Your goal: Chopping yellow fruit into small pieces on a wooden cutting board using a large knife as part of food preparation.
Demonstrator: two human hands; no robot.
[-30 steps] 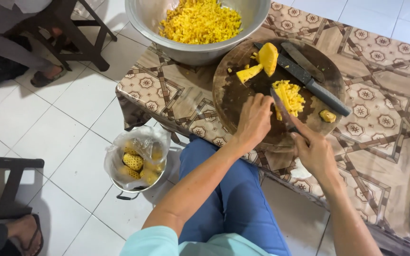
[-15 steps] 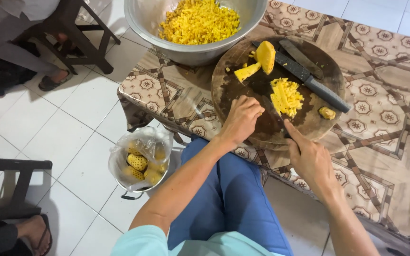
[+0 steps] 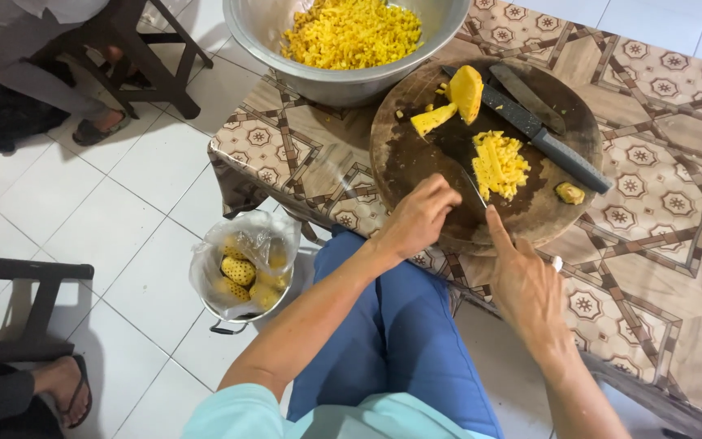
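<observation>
**Knife gripped at the near edge of the chopping board, diced yellow fruit beside it**

On the floor at the left, a bag-lined bucket (image 3: 244, 272) is seen beside the person's knee, filled with peel, likely kept low so scraps can be dropped straight off the table (image 3: 660, 244). At the far side, a metal bowl (image 3: 343, 69) heaped with diced yellow fruit is set touching the round wooden board (image 3: 416, 154), close enough for cut pieces to be swept across.

The left hand (image 3: 418, 215) is closed around the handle of a small knife (image 3: 471, 189); its blade is laid on the board with its long axis running from the hand away to the right, the tip pointing at the pile of diced fruit (image 3: 499, 162). Two larger uncut pieces (image 3: 452, 102) are left at the board's far edge, beside a long dark knife (image 3: 542, 134) lying diagonally. The right hand (image 3: 526, 284) is held loosely open, gripping nothing, its index finger stretched onto the board's near rim just beside the blade, seemingly to steady it.
</observation>
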